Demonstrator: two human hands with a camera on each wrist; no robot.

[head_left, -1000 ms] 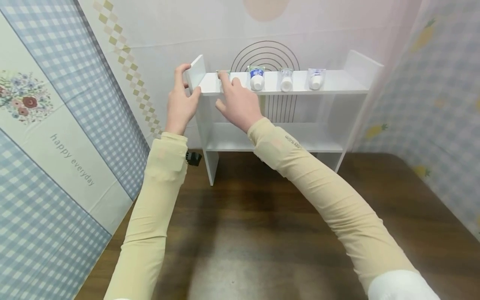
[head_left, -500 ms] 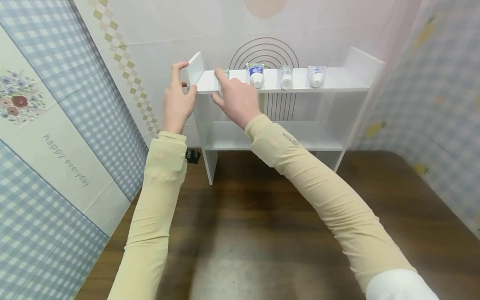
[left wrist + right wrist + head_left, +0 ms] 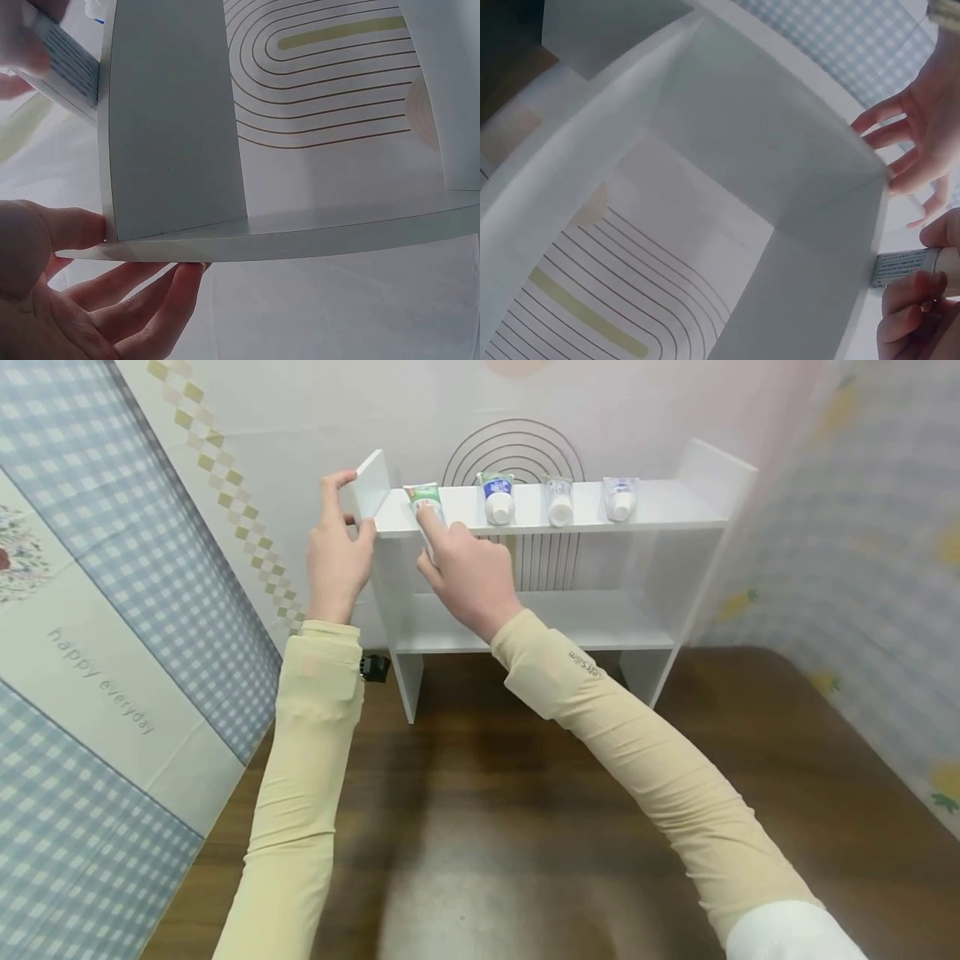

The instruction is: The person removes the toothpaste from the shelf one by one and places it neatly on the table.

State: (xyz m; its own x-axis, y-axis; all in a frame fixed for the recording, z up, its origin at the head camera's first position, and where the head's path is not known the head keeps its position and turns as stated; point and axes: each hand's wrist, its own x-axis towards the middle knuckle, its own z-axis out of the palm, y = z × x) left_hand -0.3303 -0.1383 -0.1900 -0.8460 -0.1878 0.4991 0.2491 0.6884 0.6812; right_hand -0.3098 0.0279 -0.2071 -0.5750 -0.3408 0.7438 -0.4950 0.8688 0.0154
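Note:
A white shelf unit (image 3: 667,508) stands on a brown table. My left hand (image 3: 348,517) grips its raised left end panel (image 3: 372,483), thumb at the front and fingers behind; the left wrist view shows this panel (image 3: 172,120) close up with my fingers (image 3: 142,292) under the shelf board. My right hand (image 3: 435,537) pinches a green-and-white tube (image 3: 422,498) at the left of the top shelf, its lower end over the front edge. From below, the right wrist view shows that tube's end (image 3: 904,267) between my fingertips (image 3: 911,296).
Three more tubes stand in a row on the top shelf: blue-labelled (image 3: 497,497), clear (image 3: 558,499), pale blue (image 3: 619,497). The lower shelf (image 3: 570,622) is bare. A small black object (image 3: 373,667) lies by the shelf's left leg. Patterned panels enclose the table (image 3: 525,827).
My right hand has drawn the green tube forward from the shelf top, so it now shows tilted over the front edge. The left hand keeps its hold on the end panel.

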